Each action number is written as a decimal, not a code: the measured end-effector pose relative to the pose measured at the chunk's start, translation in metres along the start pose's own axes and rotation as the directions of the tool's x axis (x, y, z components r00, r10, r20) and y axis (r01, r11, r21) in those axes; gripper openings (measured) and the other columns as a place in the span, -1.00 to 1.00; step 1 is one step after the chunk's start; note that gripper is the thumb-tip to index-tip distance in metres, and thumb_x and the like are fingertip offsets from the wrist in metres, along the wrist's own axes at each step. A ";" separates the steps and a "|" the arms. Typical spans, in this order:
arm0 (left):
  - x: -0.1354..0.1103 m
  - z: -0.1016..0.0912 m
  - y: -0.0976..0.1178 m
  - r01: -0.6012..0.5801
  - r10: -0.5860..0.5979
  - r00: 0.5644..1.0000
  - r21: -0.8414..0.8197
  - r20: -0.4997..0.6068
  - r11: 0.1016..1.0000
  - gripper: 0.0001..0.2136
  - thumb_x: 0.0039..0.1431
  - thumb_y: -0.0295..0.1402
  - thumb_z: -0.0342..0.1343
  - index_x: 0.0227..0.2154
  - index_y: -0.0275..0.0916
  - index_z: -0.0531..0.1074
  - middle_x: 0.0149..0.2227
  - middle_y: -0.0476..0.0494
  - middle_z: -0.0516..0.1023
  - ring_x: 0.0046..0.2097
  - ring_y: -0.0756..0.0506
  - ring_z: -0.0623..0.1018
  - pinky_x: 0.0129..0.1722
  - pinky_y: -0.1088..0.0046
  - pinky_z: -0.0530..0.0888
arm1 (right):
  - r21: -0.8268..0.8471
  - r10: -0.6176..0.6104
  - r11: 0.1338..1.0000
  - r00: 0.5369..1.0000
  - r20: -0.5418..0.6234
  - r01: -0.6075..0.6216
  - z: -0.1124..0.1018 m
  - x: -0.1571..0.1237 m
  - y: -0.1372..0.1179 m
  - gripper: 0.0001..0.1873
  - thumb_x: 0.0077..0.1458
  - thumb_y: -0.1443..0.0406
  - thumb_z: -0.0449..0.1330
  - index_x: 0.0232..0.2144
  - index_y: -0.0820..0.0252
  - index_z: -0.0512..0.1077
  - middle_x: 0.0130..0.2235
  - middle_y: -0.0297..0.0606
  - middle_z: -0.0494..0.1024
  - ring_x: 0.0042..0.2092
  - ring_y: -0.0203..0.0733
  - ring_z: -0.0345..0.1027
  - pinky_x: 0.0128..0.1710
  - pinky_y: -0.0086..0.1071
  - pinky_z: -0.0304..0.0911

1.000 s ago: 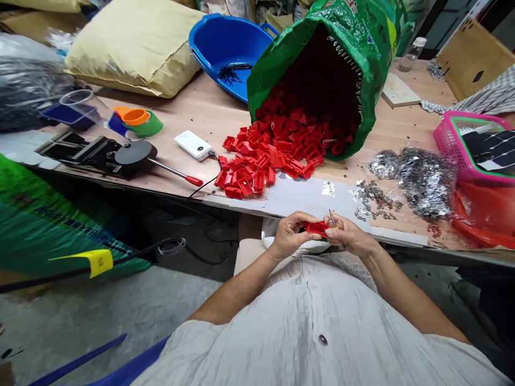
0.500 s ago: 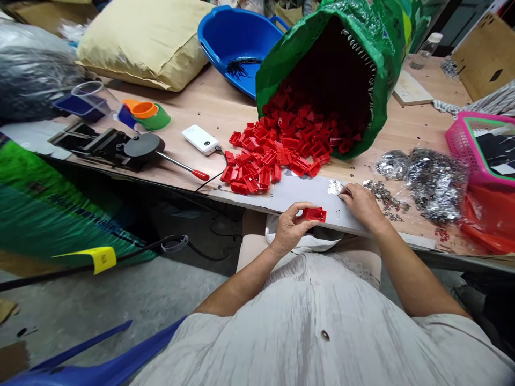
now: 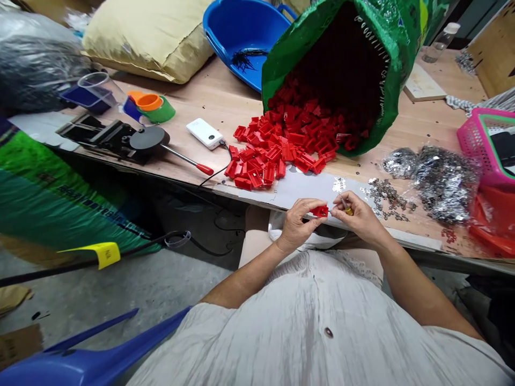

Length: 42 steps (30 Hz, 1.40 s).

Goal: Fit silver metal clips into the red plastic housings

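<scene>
Between the thumb and fingers of my left hand (image 3: 298, 225) is a small red plastic housing (image 3: 321, 211), held just above the table's front edge. My right hand (image 3: 356, 214) is closed on a small yellow-handled tool (image 3: 348, 210) with a thin grey metal part; its exact kind is unclear. The right fingertips are close beside the housing's right end, and any tiny part between them is too small to make out. Behind the hands, small flat silver pieces (image 3: 339, 184) lie on a grey sheet (image 3: 298, 187).
A green sack (image 3: 392, 107) spills red housings (image 3: 277, 145) onto the table. Loose metal parts (image 3: 388, 195) and a plastic bag of them (image 3: 446, 182) lie right, near a pink basket (image 3: 469, 136). A lever press (image 3: 147, 138), white power bank (image 3: 204, 133) and blue basin (image 3: 237, 32) are left and behind.
My right hand has moved left and toward me, from the silver pieces to the red housing. My left hand still holds the housing. The whole view has shifted slightly.
</scene>
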State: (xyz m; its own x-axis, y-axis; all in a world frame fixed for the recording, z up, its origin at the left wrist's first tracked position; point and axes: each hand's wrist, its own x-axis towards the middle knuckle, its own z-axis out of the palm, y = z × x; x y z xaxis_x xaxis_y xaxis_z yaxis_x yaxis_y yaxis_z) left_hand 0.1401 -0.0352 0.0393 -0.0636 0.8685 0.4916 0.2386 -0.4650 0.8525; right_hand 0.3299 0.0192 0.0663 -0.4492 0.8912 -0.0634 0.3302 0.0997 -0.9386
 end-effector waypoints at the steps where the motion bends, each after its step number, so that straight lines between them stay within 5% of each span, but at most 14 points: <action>1: 0.000 0.000 0.002 -0.019 0.019 1.000 0.016 0.006 1.000 -0.71 0.11 -0.32 0.29 -0.08 -0.17 0.52 -0.16 -0.16 0.61 -0.08 -0.08 0.57 -0.05 0.33 0.51 | 0.013 0.016 1.000 1.000 0.007 -0.016 0.002 -0.002 0.000 -0.72 0.10 0.13 0.26 -0.21 0.09 0.33 -0.31 -0.35 0.46 -0.28 -0.25 0.37 -0.28 -0.37 0.25; 7: 0.000 0.001 0.012 -0.032 0.028 0.997 0.044 0.073 0.999 -0.71 0.10 -0.30 0.30 -0.10 -0.16 0.53 -0.19 -0.15 0.63 -0.11 -0.09 0.57 -0.03 0.29 0.49 | 0.107 0.072 0.991 0.996 0.047 -0.077 0.009 -0.003 0.006 -0.65 0.06 0.07 0.29 -0.22 0.09 0.31 -0.37 -0.39 0.43 -0.37 -0.29 0.30 -0.39 -0.41 0.18; 11: -0.003 0.002 0.010 0.182 -0.174 0.982 -0.151 0.069 0.972 -0.65 0.05 -0.30 0.33 -0.06 -0.17 0.52 -0.15 -0.15 0.61 -0.11 -0.08 0.57 -0.05 0.35 0.50 | 0.213 0.106 0.970 0.991 0.078 -0.120 0.008 -0.004 0.003 -0.62 0.04 0.06 0.33 -0.22 0.10 0.31 -0.41 -0.43 0.40 -0.44 -0.35 0.22 -0.47 -0.45 0.09; 14: -0.002 0.004 0.007 0.388 -0.389 0.917 -0.429 0.089 0.816 -0.57 -0.02 -0.33 0.38 -0.04 -0.18 0.50 -0.12 -0.12 0.60 -0.13 -0.06 0.58 -0.07 0.40 0.51 | 0.319 0.132 0.933 0.983 0.131 -0.168 0.005 -0.007 -0.003 -0.62 0.11 0.01 0.25 -0.18 0.09 0.29 -0.42 -0.44 0.41 -0.54 -0.40 0.11 -0.56 -0.46 0.00; 18: 0.001 0.006 0.007 0.477 -0.513 0.850 -0.596 0.125 0.646 -0.58 -0.13 -0.40 0.42 -0.13 -0.18 0.53 -0.17 -0.07 0.60 -0.13 -0.03 0.57 -0.06 0.46 0.49 | 0.375 0.130 0.911 0.983 0.133 -0.171 0.001 -0.011 -0.007 -0.62 0.14 -0.01 0.22 -0.18 0.10 0.29 -0.35 -0.38 0.46 -0.56 -0.44 0.09 -0.58 -0.46 -0.05; 27: -0.001 0.005 0.015 0.506 -0.504 0.837 -0.647 0.211 0.570 -0.61 -0.17 -0.44 0.44 -0.20 -0.23 0.54 -0.23 -0.05 0.61 -0.20 -0.01 0.57 -0.09 0.47 0.48 | 0.457 0.183 0.844 0.952 0.245 -0.280 0.009 -0.010 -0.015 -0.56 0.00 0.05 0.37 -0.31 0.11 0.24 -0.50 -0.54 0.22 -0.58 -0.48 -0.05 -0.59 -0.49 -0.18; 35: -0.005 0.009 0.018 0.447 -0.432 0.881 -0.634 0.192 0.630 -0.64 -0.15 -0.40 0.45 -0.23 -0.29 0.54 -0.23 -0.13 0.60 -0.17 -0.06 0.58 -0.06 0.42 0.47 | 0.421 0.160 0.856 0.928 0.336 -0.300 0.010 -0.011 -0.009 -0.57 0.07 0.04 0.32 -0.32 0.10 0.16 -0.51 -0.56 0.06 -0.55 -0.46 -0.16 -0.58 -0.50 -0.23; 39: -0.006 0.011 0.014 0.451 -0.452 0.872 -0.668 0.189 0.591 -0.61 -0.16 -0.35 0.46 -0.24 -0.30 0.51 -0.26 -0.13 0.59 -0.20 -0.06 0.58 -0.07 0.37 0.48 | 0.304 0.143 0.929 0.963 0.227 -0.209 0.012 -0.007 -0.005 -0.55 -0.01 0.03 0.37 -0.36 0.13 0.22 -0.45 -0.49 0.19 -0.48 -0.41 0.03 -0.53 -0.51 -0.02; 42: -0.005 0.006 0.007 0.449 -0.455 0.874 -0.645 0.172 0.618 -0.57 -0.15 -0.32 0.45 -0.19 -0.29 0.48 -0.21 -0.16 0.59 -0.16 -0.09 0.58 -0.01 0.32 0.46 | 0.201 0.123 0.968 0.980 0.154 -0.152 0.011 -0.008 -0.002 -0.55 0.01 -0.01 0.33 -0.18 0.13 0.38 -0.29 -0.32 0.40 -0.32 -0.27 0.26 -0.39 -0.44 0.21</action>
State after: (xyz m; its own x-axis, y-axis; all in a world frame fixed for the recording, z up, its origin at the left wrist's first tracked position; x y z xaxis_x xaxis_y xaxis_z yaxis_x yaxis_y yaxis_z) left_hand 0.1476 -0.0417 0.0422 0.0024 0.9999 0.0106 -0.5060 -0.0079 0.8625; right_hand 0.3242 0.0071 0.0649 -0.5276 0.8179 -0.2294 0.2215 -0.1282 -0.9667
